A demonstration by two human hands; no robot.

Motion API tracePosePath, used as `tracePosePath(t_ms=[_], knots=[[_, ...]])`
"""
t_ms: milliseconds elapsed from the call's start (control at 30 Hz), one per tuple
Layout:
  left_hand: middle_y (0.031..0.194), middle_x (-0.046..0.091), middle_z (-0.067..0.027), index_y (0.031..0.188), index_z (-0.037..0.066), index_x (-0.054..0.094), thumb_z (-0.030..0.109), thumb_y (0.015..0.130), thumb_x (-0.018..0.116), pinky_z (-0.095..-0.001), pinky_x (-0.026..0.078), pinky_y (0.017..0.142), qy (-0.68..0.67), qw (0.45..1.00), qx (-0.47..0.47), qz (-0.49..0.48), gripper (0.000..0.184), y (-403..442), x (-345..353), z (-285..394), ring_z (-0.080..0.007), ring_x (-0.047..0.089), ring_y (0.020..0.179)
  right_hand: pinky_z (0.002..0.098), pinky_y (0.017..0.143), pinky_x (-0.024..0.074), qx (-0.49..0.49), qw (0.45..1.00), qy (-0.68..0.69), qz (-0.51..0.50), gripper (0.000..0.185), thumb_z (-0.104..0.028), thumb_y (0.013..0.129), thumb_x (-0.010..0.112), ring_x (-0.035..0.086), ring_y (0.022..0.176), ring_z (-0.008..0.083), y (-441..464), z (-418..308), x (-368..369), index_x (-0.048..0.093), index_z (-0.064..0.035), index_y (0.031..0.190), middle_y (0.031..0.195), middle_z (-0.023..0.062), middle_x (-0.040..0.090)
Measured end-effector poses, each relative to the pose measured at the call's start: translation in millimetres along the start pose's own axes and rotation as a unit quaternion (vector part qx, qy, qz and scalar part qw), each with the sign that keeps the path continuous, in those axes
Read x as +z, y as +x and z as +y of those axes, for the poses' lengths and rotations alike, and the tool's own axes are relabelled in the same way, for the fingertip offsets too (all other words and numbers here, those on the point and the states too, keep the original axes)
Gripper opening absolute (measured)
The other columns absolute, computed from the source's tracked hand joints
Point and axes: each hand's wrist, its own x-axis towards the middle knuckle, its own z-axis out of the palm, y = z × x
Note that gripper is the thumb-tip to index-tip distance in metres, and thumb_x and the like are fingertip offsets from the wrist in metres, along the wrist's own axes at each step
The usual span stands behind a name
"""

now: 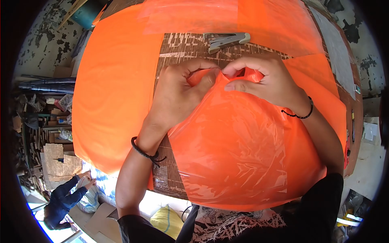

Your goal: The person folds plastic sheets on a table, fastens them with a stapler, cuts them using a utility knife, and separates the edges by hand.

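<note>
"Where's the glossy orange plastic sheet (235, 141) they're working on?"

"Between and below the two hands, spread toward the person's body. Its upper edge is gathered up at the fingertips."

"And the left hand (178, 91)?"

"Pinching that edge, thumb on the near side, fingers curled behind. The right hand (271, 79) does much the same just beside it: bent fingers over the edge, thumb laid on the near face. I can't tell exactly how the plies sit between the fingers."

"How would you expect it to handle?"

"Light and limp, I'd say, and slick, judging by the shine and all those small wrinkles. It probably creases or stretches easily, so a fingertip pinch close to the edge, both hands near each other, seems the right hold. Grabbing the middle would likely just crumple it."

"What else is about?"

"A stapler (229, 41) on the brown tabletop (178, 48), just beyond the fingertips and touched by neither hand. Left of the left hand lies a flat orange sheet (113, 81), duller than the held one."
</note>
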Motion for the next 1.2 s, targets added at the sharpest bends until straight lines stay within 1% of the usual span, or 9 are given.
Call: tracePosePath(t_ms=[133, 333, 467, 533, 767, 833, 967, 1033, 1200], knots=[[0.087, 0.069, -0.0039, 0.104, -0.003, 0.067, 0.009, 0.094, 0.06, -0.0222, 0.05, 0.067, -0.01, 0.998, -0.056, -0.012, 0.017, -1, 0, 5, -0.0064, 0.06, 0.076, 0.0298, 0.07, 0.0526, -0.035, 0.999, -0.032, 0.021, 0.016, -0.012, 0.082, 0.074, 0.065, 0.074, 0.0196, 1, 0, 3, 0.067, -0.0031, 0.093, 0.082, 0.007, 0.068], [0.084, 0.068, -0.0025, 0.102, -0.003, 0.067, 0.009, 0.094, 0.06, -0.0211, 0.049, 0.065, 0.004, 1.0, -0.009, -0.011, 0.016, 0, 0, 4, -0.0047, 0.058, 0.075, 0.0305, 0.067, 0.0524, -0.036, 0.998, -0.043, 0.025, 0.012, -0.008, 0.081, 0.073, 0.066, 0.073, 0.0191, 2, 2, 5, 0.063, -0.0022, 0.087, 0.081, 0.0069, 0.068], [0.082, 0.068, -0.002, 0.102, -0.003, 0.067, 0.01, 0.095, 0.059, -0.021, 0.049, 0.063, 0.025, 0.999, -0.03, -0.018, 0.016, 0, 0, 4, -0.0041, 0.058, 0.073, 0.0304, 0.067, 0.0525, -0.046, 0.997, -0.051, 0.029, 0.012, -0.007, 0.081, 0.072, 0.066, 0.073, 0.0192, 2, 1, 6, 0.062, -0.0023, 0.086, 0.081, 0.0072, 0.068], [0.064, 0.061, -0.0113, 0.099, 0.006, 0.071, 0.014, 0.086, 0.063, -0.0322, 0.049, 0.058, 0.008, 0.999, -0.031, 0.013, 0.017, 0, 2, 0, -0.0162, 0.058, 0.056, 0.0302, 0.067, 0.0525, -0.047, 0.997, -0.062, 0.025, 0.012, -0.007, 0.082, 0.071, 0.066, 0.074, 0.019, 2, 2, 6, 0.062, -0.0027, 0.088, 0.08, 0.0074, 0.067], [0.061, 0.058, -0.0107, 0.098, 0.004, 0.07, 0.014, 0.086, 0.063, -0.0317, 0.048, 0.057, -0.011, 0.999, 0.0, 0.032, 0.018, 2, -1, 0, -0.0146, 0.055, 0.053, 0.0284, 0.068, 0.0519, -0.033, 0.994, -0.052, 0.085, 0.015, -0.011, 0.083, 0.073, 0.066, 0.075, 0.0193, 2, 6, 9, 0.062, -0.0028, 0.09, 0.083, 0.0081, 0.067], [0.085, 0.068, -0.0028, 0.104, -0.003, 0.067, 0.01, 0.094, 0.06, -0.023, 0.049, 0.07, 0.049, 0.997, -0.036, -0.036, 0.017, 1, -9, 4, -0.0053, 0.058, 0.078, 0.03, 0.068, 0.0517, -0.058, 0.987, -0.106, 0.106, 0.016, -0.012, 0.083, 0.074, 0.065, 0.076, 0.0217, 1, 6, 10, 0.063, -0.0029, 0.09, 0.085, 0.0081, 0.066], [0.088, 0.068, -0.003, 0.105, -0.003, 0.067, 0.011, 0.095, 0.06, -0.0234, 0.048, 0.074, 0.012, 0.999, -0.029, -0.028, 0.019, 2, -9, 5, -0.0057, 0.057, 0.082, 0.033, 0.07, 0.0513, -0.112, 0.966, -0.194, 0.131, 0.013, -0.011, 0.082, 0.073, 0.062, 0.079, 0.0235, 5, -1, 7, 0.064, -0.0038, 0.088, 0.084, 0.0067, 0.065], [0.089, 0.068, -0.0022, 0.105, -0.003, 0.067, 0.014, 0.095, 0.06, -0.0227, 0.047, 0.074, -0.045, 0.996, -0.076, -0.033, 0.021, 2, -10, 9, -0.0052, 0.056, 0.081, 0.035, 0.072, 0.051, -0.189, 0.942, -0.263, 0.09, 0.012, -0.01, 0.08, 0.073, 0.06, 0.081, 0.0235, 7, -11, 5, 0.064, -0.005, 0.087, 0.084, 0.0049, 0.063], [0.09, 0.068, -0.0017, 0.107, -0.003, 0.067, 0.015, 0.096, 0.06, -0.0221, 0.047, 0.074, -0.079, 0.994, -0.062, -0.034, 0.023, 2, -7, 7, -0.0048, 0.056, 0.081, 0.0341, 0.072, 0.0506, -0.187, 0.929, -0.303, 0.103, 0.015, -0.008, 0.077, 0.073, 0.059, 0.082, 0.0229, 8, -3, 13, 0.062, -0.0045, 0.085, 0.085, 0.0047, 0.062]])
